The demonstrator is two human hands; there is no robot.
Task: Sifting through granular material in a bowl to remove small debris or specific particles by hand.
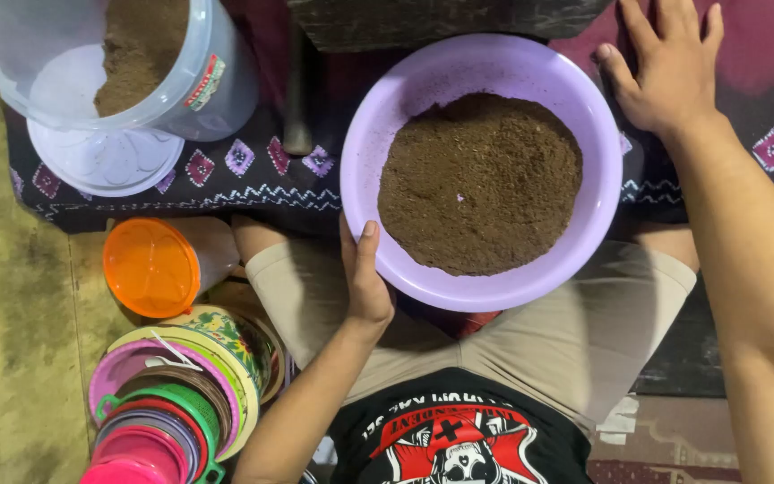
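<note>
A lilac bowl [481, 170] of brown powder [480, 182] is gripped at its near-left rim by the left hand [365, 278], thumb laid over the edge.

The bowl is seen resting above the person's lap, partly over a dark patterned cloth [253, 170]. The right hand [669, 63] is laid flat and open on the cloth just beyond the bowl's right rim, holding nothing. A clear tub [217, 85] with powder is tilted at far left; an orange lid [150, 266] and stacked coloured lids [172, 403] crowd the yellowish floor [11, 314] on the left.
</note>
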